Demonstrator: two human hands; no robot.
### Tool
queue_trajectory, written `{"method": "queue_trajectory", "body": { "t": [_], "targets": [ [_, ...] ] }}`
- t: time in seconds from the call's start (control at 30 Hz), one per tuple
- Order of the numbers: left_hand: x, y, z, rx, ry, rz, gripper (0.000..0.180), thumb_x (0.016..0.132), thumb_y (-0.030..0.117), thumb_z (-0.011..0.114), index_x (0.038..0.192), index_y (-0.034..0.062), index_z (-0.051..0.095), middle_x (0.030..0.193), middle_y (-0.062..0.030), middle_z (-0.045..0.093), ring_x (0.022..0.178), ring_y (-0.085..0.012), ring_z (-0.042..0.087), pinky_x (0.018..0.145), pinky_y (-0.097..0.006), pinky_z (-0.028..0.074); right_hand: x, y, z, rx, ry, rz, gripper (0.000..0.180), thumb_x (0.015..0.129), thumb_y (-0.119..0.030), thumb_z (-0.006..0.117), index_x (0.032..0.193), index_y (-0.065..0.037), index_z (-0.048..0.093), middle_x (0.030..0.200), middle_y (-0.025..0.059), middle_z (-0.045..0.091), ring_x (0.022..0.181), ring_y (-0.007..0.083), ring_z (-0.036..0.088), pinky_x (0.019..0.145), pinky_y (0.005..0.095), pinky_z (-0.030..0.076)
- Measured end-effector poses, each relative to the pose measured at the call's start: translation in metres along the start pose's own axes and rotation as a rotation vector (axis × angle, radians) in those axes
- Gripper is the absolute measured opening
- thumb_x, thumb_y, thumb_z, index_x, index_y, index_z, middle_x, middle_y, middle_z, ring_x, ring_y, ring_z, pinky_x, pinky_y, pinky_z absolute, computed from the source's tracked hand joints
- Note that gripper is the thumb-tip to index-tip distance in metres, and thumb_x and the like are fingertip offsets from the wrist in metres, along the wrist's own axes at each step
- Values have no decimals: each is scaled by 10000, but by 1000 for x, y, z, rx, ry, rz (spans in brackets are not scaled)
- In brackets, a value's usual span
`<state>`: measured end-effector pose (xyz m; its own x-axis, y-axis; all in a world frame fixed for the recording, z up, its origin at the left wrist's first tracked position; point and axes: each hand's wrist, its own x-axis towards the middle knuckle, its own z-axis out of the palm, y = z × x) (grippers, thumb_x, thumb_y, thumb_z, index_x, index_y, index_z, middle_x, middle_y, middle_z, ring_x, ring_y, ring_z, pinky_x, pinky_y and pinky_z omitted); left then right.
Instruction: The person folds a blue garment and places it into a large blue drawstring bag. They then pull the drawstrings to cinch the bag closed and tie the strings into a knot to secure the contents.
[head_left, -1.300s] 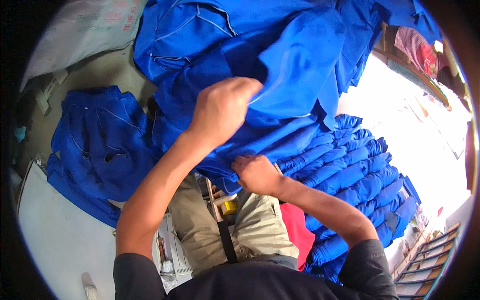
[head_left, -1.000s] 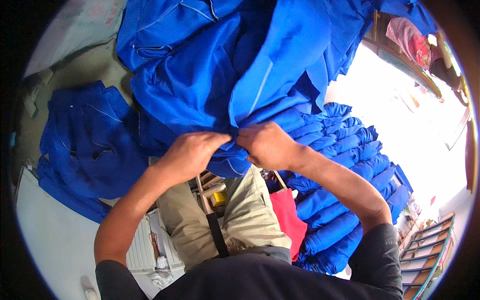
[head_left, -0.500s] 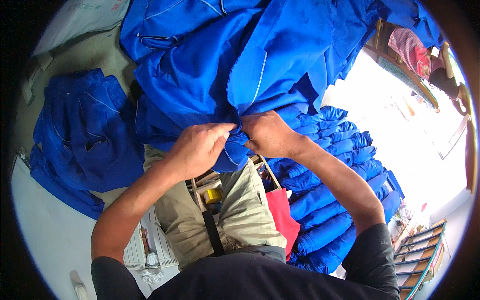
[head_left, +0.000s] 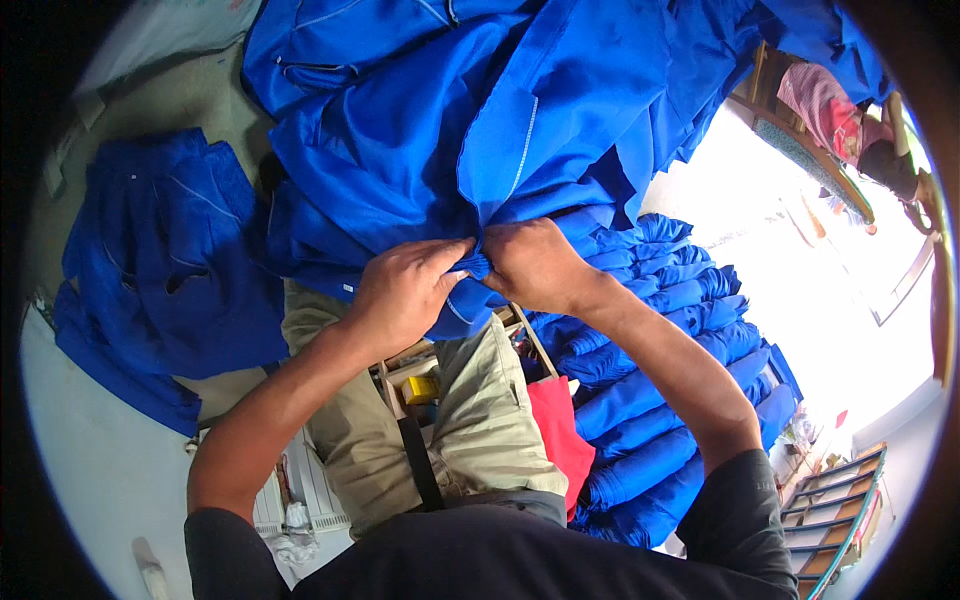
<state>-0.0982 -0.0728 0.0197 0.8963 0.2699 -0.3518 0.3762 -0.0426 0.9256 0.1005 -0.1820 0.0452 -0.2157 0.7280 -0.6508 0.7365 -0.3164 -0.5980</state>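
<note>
A large blue garment (head_left: 400,140) with pale stitch lines lies spread in front of me, its near edge hanging over my lap. My left hand (head_left: 405,285) pinches a gathered fold of this cloth between thumb and fingers. Close against it, my right hand (head_left: 535,262) grips the same edge, its fingers curled round the fabric. Bunched pleats show in the narrow gap between the two hands. The fingertips of the right hand are partly hidden by the cloth.
Another blue garment (head_left: 170,260) lies to the left. Many folded blue pieces (head_left: 650,430) are stacked at the right, beside a red cloth (head_left: 560,430). Below my hands, an open wooden drawer (head_left: 540,345) holds a yellow box (head_left: 420,390). A ladder-like rack (head_left: 835,520) stands lower right.
Both hands keep hold of the gathered edge and have barely shifted. The view has tilted slightly, and a small white tag now shows on the cloth beside the left hand.
</note>
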Motion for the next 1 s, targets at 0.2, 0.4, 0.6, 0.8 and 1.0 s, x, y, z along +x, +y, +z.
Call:
{"method": "queue_trajectory", "body": {
  "t": [0.2,0.4,0.6,0.8,1.0],
  "targets": [
    [2,0,-3,53,3,-10,271,931,96,677,1184,1,696,1073,-216,736,944,-384,719,815,-459,572,1,-7,-1,14,108,65,276,715,-159,770,909,-17,633,919,157,631,908,376,652,764,475,521],
    [4,0,-3,45,-6,-31,226,932,99,667,1136,5,697,1008,-217,732,891,-390,713,757,-475,559,19,-16,-26,-118,381,-232,677,655,-209,837,1255,-21,588,1175,132,595,1181,318,584,1108,467,420],
    [1,-5,-4,31,36,-27,199,932,106,663,1113,24,684,1010,-215,732,887,-398,708,750,-478,558,33,5,-21,-169,67,-284,340,771,-338,765,925,-52,663,867,113,675,892,340,680,810,472,530],
    [12,6,-14,152,-163,-221,203,965,141,626,1144,46,608,953,-178,735,859,-372,715,718,-498,547,12,4,0,22,-27,25,475,965,-506,623,910,-39,687,865,175,676,832,409,663,696,492,534],
    [15,-8,-22,-41,-183,-233,241,957,128,666,1167,22,612,1078,-231,719,1018,-402,707,837,-452,564,21,5,10,136,-61,42,418,948,-443,660,908,-27,683,883,189,696,834,418,675,685,507,536]
  ]
}}
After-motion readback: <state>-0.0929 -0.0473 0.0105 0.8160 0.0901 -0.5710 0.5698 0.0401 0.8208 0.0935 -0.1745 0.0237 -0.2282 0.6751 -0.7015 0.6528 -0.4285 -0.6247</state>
